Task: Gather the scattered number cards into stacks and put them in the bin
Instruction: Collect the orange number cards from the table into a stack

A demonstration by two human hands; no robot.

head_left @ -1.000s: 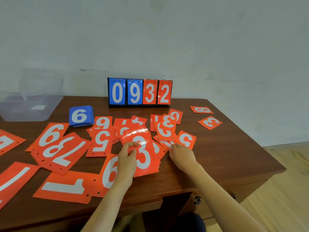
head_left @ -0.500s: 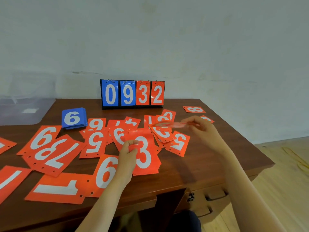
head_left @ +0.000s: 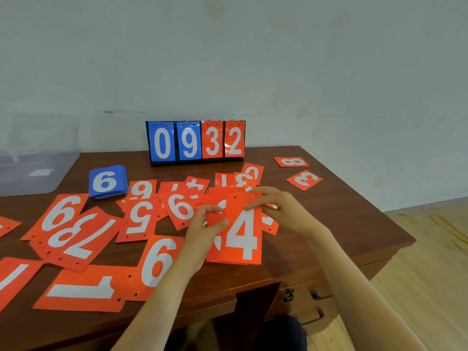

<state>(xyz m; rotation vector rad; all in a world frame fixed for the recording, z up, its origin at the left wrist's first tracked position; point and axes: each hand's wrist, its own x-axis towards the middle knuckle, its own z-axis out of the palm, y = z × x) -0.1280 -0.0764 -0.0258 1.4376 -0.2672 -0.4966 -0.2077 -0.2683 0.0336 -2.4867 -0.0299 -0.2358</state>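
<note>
Now, at frame centre, the right hand [head_left: 283, 211] pinched a 4 card [head_left: 243, 234] over the stack [head_left: 214, 255] that the left hand [head_left: 202, 231] still gripped.

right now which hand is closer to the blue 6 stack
Left. The left hand, gripping the red stack, sits just right of the blue 6 stack and closer to the person. The right hand is farther right, holding the 4 card.

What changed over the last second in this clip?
The right hand picked a red number 4 card off the table and brought it left onto the red card stack, covering its 3. The left hand still grips that stack; blue card stack and scoreboard unmoved.
</note>
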